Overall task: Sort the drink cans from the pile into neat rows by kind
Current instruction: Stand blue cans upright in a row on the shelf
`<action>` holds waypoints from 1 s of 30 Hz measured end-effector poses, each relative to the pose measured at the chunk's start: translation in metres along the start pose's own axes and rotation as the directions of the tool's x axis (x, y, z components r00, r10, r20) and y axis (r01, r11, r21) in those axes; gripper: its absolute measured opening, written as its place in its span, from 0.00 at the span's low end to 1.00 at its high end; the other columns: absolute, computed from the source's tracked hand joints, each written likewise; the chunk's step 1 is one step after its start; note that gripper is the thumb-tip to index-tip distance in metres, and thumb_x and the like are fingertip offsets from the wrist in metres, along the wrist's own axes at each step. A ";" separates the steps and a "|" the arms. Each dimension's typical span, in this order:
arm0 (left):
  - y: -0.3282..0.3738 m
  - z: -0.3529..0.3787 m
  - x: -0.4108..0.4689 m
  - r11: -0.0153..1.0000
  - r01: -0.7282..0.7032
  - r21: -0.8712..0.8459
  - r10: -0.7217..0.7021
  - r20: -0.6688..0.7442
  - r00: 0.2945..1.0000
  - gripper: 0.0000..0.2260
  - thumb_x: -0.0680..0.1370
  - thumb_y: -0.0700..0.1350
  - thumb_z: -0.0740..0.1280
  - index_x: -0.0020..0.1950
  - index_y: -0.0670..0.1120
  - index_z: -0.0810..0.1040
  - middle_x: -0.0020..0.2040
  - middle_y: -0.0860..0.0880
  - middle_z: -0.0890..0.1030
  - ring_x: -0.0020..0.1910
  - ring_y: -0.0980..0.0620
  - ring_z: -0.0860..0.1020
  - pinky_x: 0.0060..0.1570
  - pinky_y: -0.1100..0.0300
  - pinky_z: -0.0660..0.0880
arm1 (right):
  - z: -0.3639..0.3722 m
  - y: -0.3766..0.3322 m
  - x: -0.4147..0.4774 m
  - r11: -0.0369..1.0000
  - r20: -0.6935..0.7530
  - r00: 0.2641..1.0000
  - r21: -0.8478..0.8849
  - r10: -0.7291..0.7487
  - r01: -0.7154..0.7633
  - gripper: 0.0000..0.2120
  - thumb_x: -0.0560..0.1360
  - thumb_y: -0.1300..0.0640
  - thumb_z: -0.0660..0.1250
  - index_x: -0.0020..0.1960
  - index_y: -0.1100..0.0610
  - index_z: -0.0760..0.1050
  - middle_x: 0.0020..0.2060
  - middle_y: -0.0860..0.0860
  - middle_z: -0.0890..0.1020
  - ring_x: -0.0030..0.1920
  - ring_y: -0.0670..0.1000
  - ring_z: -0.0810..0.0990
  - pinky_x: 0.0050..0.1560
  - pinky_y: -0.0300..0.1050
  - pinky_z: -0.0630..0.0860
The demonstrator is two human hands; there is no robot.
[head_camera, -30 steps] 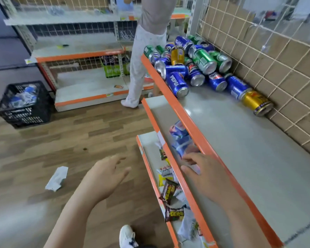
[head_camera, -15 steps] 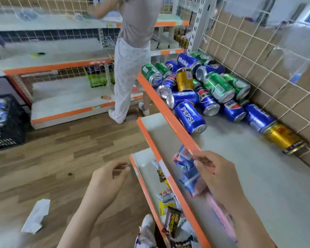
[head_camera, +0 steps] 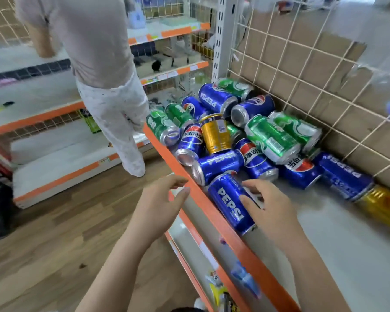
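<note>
Orange-edged shelf (head_camera: pixel 324 233) is taking up most of the right side, with a wire grid (head_camera: pixel 302 70) backing it and another person (head_camera: pixel 99 52) standing at the far end of the aisle. Against that grid the pile of cans (head_camera: pixel 254 163) is lying unsorted at the far end of the shelf, blue, green and gold tumbled over one another, and a second gold can (head_camera: pixel 385 208) is resting on its side well apart to the right. No row is showing anywhere yet, so the sorting is looking barely begun. A second ago both hands were hanging low beside the lower shelf (head_camera: pixel 185 224) with its snack packets, well short of the pile; now the view is sitting much closer and the arms are reaching up to the cans. The nearest blue can (head_camera: pixel 231 203) is lying on its side along the orange edge, touching the can behind it. The right hand (head_camera: pixel 273 208) is arriving at it, fingers (head_camera: pixel 253 188) spread and not yet wrapping, the thumb seeming to brush its side. The left hand (head_camera: pixel 160 203) is hovering over the orange edge just beside it, fingers (head_camera: pixel 178 182) loose and holding nothing. That shift is suggesting the first pick is about to start with this blue can.
</note>
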State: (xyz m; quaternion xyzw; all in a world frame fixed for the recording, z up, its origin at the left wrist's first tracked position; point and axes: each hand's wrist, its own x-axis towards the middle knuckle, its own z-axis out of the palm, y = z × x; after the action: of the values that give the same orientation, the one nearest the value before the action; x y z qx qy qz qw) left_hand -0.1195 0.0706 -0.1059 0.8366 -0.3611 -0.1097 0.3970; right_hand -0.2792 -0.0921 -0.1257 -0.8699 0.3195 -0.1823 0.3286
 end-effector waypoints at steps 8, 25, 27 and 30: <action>0.028 0.039 0.084 0.922 -0.324 0.214 0.286 0.193 0.939 0.14 0.78 0.51 0.63 0.62 0.49 0.76 0.56 0.51 0.77 0.58 0.50 0.73 0.53 0.60 0.66 | 0.002 0.005 0.002 0.972 0.190 0.956 0.026 0.223 -0.232 0.17 0.75 0.37 0.57 0.57 0.44 0.72 0.51 0.41 0.79 0.51 0.43 0.77 0.53 0.42 0.72; 0.031 0.050 0.110 0.761 -0.514 0.395 0.333 0.443 0.833 0.25 0.77 0.58 0.61 0.70 0.51 0.61 0.60 0.45 0.63 0.50 0.44 0.74 0.47 0.56 0.71 | 0.001 -0.013 -0.007 0.920 0.195 0.904 0.010 0.382 -0.391 0.31 0.61 0.38 0.75 0.59 0.39 0.67 0.54 0.42 0.76 0.52 0.40 0.76 0.55 0.41 0.75; 0.030 0.050 0.112 0.786 -0.507 0.354 0.330 0.454 0.828 0.26 0.76 0.58 0.64 0.71 0.51 0.62 0.59 0.46 0.64 0.50 0.45 0.74 0.49 0.56 0.71 | -0.001 -0.011 -0.012 0.914 0.157 0.904 0.024 0.397 -0.406 0.36 0.56 0.35 0.73 0.61 0.39 0.66 0.55 0.40 0.75 0.52 0.38 0.76 0.55 0.40 0.75; 0.028 0.050 0.113 0.819 -0.480 0.314 0.321 0.443 0.837 0.29 0.73 0.57 0.69 0.71 0.51 0.64 0.57 0.45 0.65 0.51 0.43 0.73 0.51 0.55 0.70 | -0.009 -0.011 -0.019 0.900 0.059 0.903 0.074 0.426 -0.430 0.37 0.53 0.35 0.73 0.59 0.38 0.65 0.54 0.38 0.74 0.52 0.39 0.77 0.54 0.39 0.76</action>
State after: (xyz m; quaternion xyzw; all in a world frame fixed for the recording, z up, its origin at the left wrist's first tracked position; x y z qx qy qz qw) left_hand -0.0772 -0.0485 -0.1063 0.7681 -0.6147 -0.0989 0.1498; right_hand -0.2923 -0.0769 -0.1138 -0.7672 0.4876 -0.1011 0.4041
